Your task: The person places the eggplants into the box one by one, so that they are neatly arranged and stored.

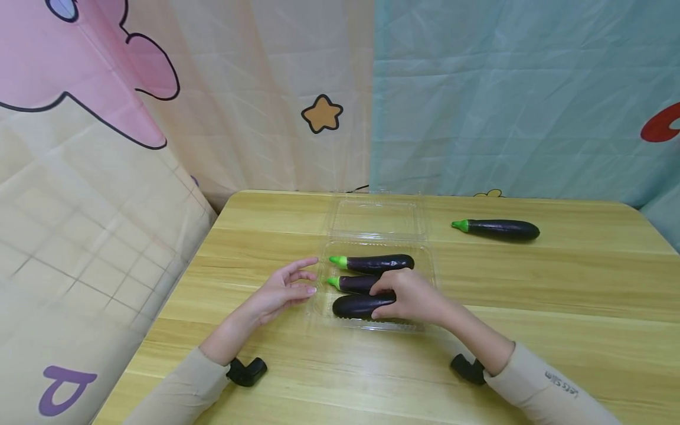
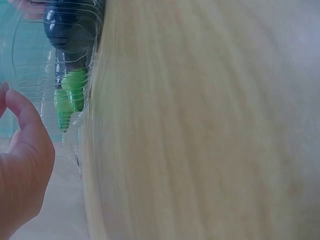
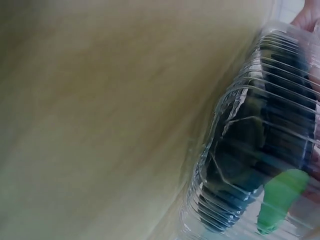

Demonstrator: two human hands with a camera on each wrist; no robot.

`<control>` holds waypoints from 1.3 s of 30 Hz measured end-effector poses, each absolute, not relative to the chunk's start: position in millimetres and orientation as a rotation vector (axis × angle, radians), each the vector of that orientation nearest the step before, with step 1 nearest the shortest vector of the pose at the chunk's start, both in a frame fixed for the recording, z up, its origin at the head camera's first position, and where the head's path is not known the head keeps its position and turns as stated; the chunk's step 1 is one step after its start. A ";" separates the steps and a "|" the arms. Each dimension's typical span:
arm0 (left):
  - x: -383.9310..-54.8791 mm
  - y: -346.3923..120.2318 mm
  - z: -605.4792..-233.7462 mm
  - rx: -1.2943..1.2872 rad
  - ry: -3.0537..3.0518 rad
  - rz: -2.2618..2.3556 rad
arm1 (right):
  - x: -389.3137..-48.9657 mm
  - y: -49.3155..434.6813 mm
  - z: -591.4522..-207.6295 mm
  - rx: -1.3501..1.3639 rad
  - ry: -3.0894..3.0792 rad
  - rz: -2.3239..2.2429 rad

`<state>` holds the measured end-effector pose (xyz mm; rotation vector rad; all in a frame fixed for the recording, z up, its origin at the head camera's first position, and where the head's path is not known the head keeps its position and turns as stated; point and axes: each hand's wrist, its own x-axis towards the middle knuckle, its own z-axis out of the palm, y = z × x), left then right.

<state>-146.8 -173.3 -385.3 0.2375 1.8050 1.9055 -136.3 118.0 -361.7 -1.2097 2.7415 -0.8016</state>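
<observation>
A clear plastic clamshell box (image 1: 322, 308) lies on the table with its lid (image 1: 376, 218) folded back flat. Inside, a rear eggplant (image 1: 379, 263) and a middle eggplant (image 1: 352, 284) lie side by side, green stems to the left. My right hand (image 1: 411, 297) reaches in from the right and holds the front eggplant (image 1: 355, 307) between thumb and fingers. This one's rounded end points left; its green stem (image 3: 282, 200) shows through the box wall in the right wrist view. At the box's left edge my left hand (image 1: 281, 289) is held with fingers spread, holding nothing.
Another eggplant (image 1: 502, 229) lies on the wooden table (image 1: 574, 295), at the back right. Behind the table hangs a printed curtain (image 1: 265, 88). A black fitting (image 1: 248, 373) is at the left wrist, and a similar black piece (image 1: 468, 369) at the right.
</observation>
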 end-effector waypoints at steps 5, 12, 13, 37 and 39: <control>-146.9 -172.7 -385.3 0.231 1.813 1.902 | -135.1 116.5 -363.1 -1.233 2.755 -0.792; -146.5 -172.4 -385.0 0.232 1.814 1.907 | -133.6 116.7 -365.6 -1.278 2.733 -0.825; -146.5 -172.3 -385.0 0.233 1.814 1.907 | -133.4 116.7 -365.9 -1.283 2.729 -0.827; -146.2 -172.7 -385.1 0.227 1.808 1.910 | -133.1 117.2 -367.4 -1.257 2.619 -0.897; -145.9 -172.4 -384.6 0.225 1.809 1.909 | -133.4 118.0 -367.0 -1.245 2.603 -0.928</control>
